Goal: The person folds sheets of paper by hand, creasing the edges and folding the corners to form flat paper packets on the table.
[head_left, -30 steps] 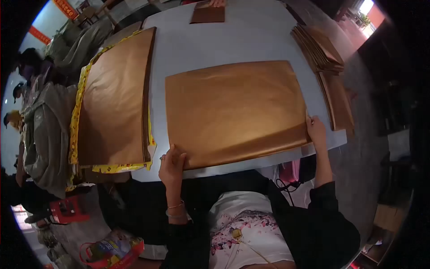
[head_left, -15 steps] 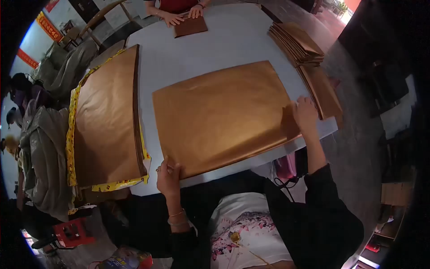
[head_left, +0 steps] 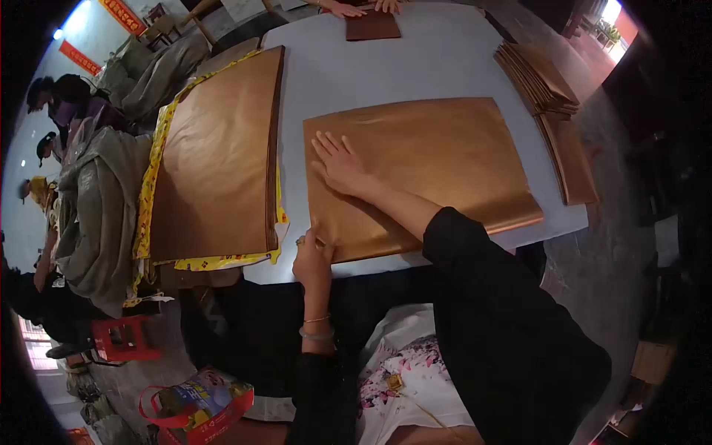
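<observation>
A large golden-brown paper sheet (head_left: 445, 159) lies before me on the white tabletop, with a rounded fold along its near edge. My left hand (head_left: 313, 259) pinches the sheet's near left corner between thumb and fingers. Flat on the sheet's left part rests my right hand (head_left: 341, 165), fingers stretched out and nothing in them; its forearm crosses over the paper and hides some of it. To the left is a thick stack of similar brown sheets (head_left: 215, 156), lying on a yellow printed wrapper (head_left: 159, 159).
Folded brown paper pieces (head_left: 538, 78) are piled along the table's right edge, with more folded brown paper (head_left: 569, 159) nearer me. Across the table, another person's hands (head_left: 363, 9) touch a small folded brown piece (head_left: 373, 27). A red stool (head_left: 126, 339) and a bag (head_left: 200, 408) stand lower left.
My right hand has left the sheet's near right corner and now lies flat on its left part. My left hand stays at the near left corner. The whole view has shifted.
</observation>
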A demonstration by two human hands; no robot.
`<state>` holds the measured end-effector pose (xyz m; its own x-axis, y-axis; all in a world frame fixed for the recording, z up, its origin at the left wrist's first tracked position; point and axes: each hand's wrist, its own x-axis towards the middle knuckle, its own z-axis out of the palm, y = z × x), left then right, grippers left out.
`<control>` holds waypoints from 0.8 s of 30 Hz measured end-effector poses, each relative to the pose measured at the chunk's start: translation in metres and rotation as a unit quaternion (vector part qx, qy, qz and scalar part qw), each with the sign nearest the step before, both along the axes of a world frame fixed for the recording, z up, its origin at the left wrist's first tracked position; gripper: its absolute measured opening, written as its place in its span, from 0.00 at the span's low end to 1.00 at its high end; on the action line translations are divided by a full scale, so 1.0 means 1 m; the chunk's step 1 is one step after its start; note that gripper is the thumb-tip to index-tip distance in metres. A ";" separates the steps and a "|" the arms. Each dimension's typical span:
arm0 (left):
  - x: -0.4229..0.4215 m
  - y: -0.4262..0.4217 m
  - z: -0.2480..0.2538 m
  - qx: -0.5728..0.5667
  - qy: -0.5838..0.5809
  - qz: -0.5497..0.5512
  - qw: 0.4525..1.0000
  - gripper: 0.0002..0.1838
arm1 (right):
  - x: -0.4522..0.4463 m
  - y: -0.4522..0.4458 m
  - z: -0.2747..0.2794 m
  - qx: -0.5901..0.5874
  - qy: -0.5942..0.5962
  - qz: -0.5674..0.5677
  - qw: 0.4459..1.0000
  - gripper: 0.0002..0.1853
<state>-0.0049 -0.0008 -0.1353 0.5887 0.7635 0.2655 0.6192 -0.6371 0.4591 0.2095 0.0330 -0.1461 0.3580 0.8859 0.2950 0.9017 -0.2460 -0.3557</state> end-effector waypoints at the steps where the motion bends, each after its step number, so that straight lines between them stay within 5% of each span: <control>1: 0.001 -0.001 0.003 -0.037 0.013 0.009 0.999 0.25 | 0.004 0.005 -0.001 0.002 -0.001 0.001 1.000 0.30; 3: 0.003 -0.002 0.010 -0.068 0.033 0.011 0.997 0.25 | 0.016 0.004 -0.002 -0.073 0.014 -0.028 0.997 0.30; 13: 0.002 -0.004 0.009 -0.050 0.000 0.010 0.999 0.24 | 0.113 -0.075 -0.001 -0.031 0.024 -0.151 0.988 0.30; 15: 0.001 -0.002 0.003 -0.050 -0.015 0.002 0.999 0.24 | 0.135 -0.099 0.008 -0.119 0.035 -0.214 0.969 0.31; 24: 0.002 -0.004 0.008 -0.012 -0.059 -0.017 0.998 0.24 | 0.241 -0.222 0.002 -0.130 0.050 -0.419 0.897 0.30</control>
<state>-0.0031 -0.0045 -0.1275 0.5805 0.7505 0.3157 0.5384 -0.6447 0.5427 0.4502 -0.1892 -0.1442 0.9439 0.3267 0.0479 0.3277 -0.9092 -0.2568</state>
